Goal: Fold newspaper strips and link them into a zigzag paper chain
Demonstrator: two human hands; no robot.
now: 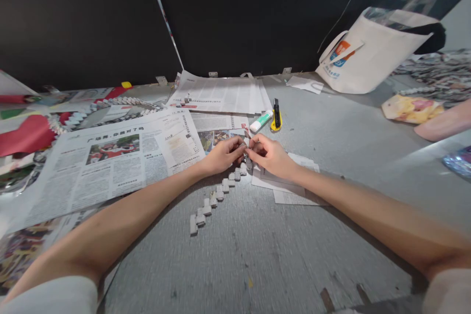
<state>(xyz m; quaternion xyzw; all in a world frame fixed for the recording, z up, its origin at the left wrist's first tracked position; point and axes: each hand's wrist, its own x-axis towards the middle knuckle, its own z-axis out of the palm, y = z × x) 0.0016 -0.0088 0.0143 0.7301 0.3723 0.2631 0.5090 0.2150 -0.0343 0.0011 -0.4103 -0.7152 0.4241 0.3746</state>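
Observation:
A zigzag chain of folded newspaper strips (220, 192) lies slantwise on the grey table, its upper end running into my fingers. My left hand (224, 156) is closed in a pinch at that end. Meeting it fingertip to fingertip, my right hand (270, 156) also pinches the folded paper there. The fingers hide the exact fold between them. Just beyond my hands lie a white and green glue stick (261, 121) and a yellow and black utility knife (275, 117). Small cut newspaper pieces (294, 198) rest under and beside my right wrist.
Newspaper sheets (117, 157) spread under my left forearm, with another folded-paper chain (83, 114) behind them. More newspaper (217, 92) lies by the dark partition (239, 14). At right are a white bag (375, 54), heaped paper strips (437, 73) and part of another person's arm (445, 120).

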